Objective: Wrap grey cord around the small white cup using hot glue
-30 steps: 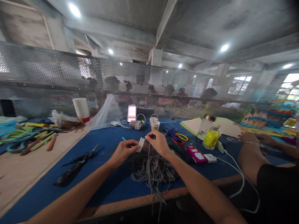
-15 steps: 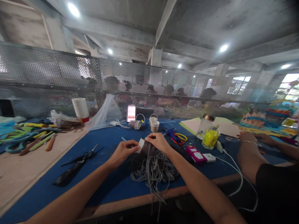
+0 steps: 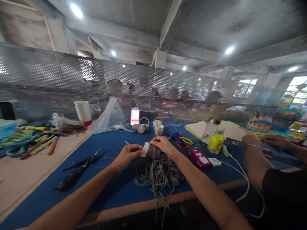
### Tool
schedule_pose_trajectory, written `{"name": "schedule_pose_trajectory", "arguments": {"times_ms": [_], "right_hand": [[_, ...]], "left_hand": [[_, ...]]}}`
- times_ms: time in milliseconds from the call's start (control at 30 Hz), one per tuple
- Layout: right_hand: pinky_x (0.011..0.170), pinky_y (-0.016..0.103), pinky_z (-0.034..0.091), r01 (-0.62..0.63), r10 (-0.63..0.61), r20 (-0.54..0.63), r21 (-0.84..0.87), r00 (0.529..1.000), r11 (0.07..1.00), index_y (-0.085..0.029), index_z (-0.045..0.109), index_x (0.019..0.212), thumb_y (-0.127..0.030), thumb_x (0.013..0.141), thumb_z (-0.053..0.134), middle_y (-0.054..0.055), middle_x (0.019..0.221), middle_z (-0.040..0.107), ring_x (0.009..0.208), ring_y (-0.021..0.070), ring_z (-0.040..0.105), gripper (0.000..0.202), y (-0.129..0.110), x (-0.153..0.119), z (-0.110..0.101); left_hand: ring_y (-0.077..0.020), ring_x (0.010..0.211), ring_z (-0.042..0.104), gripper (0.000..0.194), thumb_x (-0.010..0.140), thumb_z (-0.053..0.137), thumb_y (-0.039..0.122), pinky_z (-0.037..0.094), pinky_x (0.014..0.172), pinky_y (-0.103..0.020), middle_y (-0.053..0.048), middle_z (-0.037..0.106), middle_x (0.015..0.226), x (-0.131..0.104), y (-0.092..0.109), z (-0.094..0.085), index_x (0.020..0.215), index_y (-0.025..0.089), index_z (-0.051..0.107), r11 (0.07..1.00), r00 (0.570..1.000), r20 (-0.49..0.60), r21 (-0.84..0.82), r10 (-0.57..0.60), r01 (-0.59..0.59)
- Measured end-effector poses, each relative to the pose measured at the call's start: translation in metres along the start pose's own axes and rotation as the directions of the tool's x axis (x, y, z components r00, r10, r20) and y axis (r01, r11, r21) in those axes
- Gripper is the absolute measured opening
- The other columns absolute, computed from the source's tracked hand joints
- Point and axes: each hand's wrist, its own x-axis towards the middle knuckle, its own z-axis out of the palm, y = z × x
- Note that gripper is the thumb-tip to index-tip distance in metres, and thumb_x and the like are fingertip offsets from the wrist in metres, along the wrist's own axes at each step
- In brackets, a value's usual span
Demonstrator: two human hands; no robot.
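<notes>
Between my hands is a white paper cup lying on its side, part of its wall wound with grey-brown yarn. The fingers of my left hand close on its bare white end. My right hand pinches at the wound part from above, its fingertips on the yarn. A strand runs from the cup down to a loose heap of grey yarn, whose ends hang over the table's front edge. The inside of the cup is hidden.
Left lies a black hot glue gun. Behind stand a small cup basket, a yarn-wound cup and a lit phone. Right are scissors, a magenta box, a yellow bottle and a co-worker's arm.
The cup has turned slightly, with a bit more of its white end showing. My right hand has shifted a little. The co-worker's hands at the right have moved slightly.
</notes>
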Motion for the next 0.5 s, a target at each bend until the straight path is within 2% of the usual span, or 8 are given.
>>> {"name": "schedule_pose_trajectory", "arguments": {"times_ms": [133, 300, 500], "right_hand": [[0.066, 0.023, 0.040, 0.045, -0.049, -0.067, -0.068, 0.997, 0.997, -0.014, 0.068, 0.082, -0.041, 0.075, 0.064, 0.001, 0.077, 0.065, 0.069, 0.0118, 0.055, 0.029, -0.0021, -0.0006, 0.0010], [0.065, 0.023, 0.041, 0.071, -0.081, -0.078, -0.134, 0.994, 0.988, -0.014, 0.068, 0.082, -0.040, 0.076, 0.063, 0.002, 0.076, 0.066, 0.067, 0.0122, 0.056, 0.027, -0.0017, -0.0002, 0.0018], [0.067, 0.024, 0.044, 0.099, -0.113, -0.078, -0.164, 0.991, 0.982, -0.014, 0.067, 0.084, -0.040, 0.076, 0.063, 0.003, 0.081, 0.068, 0.070, 0.0131, 0.059, 0.028, 0.0049, 0.0020, 0.0053]], "left_hand": [[-0.0146, 0.069, 0.054, 0.021, 0.074, 0.070, 0.034, 0.039, 0.067, -0.026, -0.002, 0.065, 0.074, 0.0002, -0.0019, -0.0015, 0.083, 0.014, 0.071, 0.999, 1.000, 0.008, -0.037, -0.007, 0.008], [-0.0175, 0.078, 0.059, 0.032, 0.074, 0.071, 0.033, 0.042, 0.076, -0.029, -0.006, 0.070, 0.090, 0.0006, 0.0005, -0.0010, 0.100, 0.016, 0.070, 0.993, 0.999, 0.041, -0.110, -0.033, 0.038], [-0.0168, 0.074, 0.058, 0.032, 0.072, 0.072, 0.030, 0.043, 0.070, -0.027, -0.007, 0.069, 0.086, 0.0016, -0.0015, -0.0015, 0.100, 0.014, 0.070, 0.989, 0.998, 0.016, -0.134, -0.065, 0.066]]}}
